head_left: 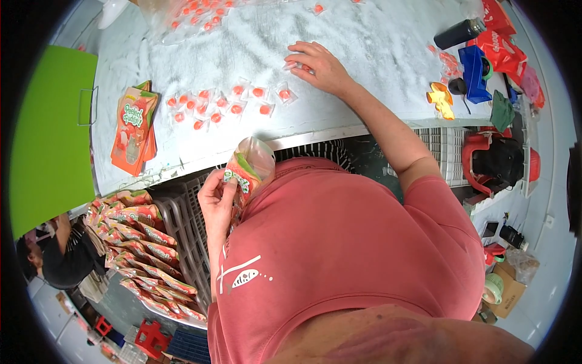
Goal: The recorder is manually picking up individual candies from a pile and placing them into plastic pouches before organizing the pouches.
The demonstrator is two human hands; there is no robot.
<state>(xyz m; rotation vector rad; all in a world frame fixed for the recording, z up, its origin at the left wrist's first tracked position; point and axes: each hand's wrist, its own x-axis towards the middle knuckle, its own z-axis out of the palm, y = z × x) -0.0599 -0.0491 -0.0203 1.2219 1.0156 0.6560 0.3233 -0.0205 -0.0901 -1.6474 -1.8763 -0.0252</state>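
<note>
My left hand (217, 197) is closed on the edge of a red and green pouch (244, 177). The pouch is held at the near edge of the table, its clear mouth spread wide and facing up. What lies inside cannot be made out. Farther off, my right hand (324, 70) rests low on the tabletop with its fingers stretched and apart. Beneath those fingers, partly hidden, is a wrapped red candy (306, 68). Several more candies in clear wrappers, one of them a red candy (284, 94), lie loose between my two hands and to the left.
Flat pouches (129, 130) are stacked at the table's left. A clear bag of candies (200, 15) lies at the far edge. Filled pouches (142, 249) stand in rows at lower left, beside grey crates (176, 212). At right are a black bottle (461, 34) and a blue tape dispenser (474, 74).
</note>
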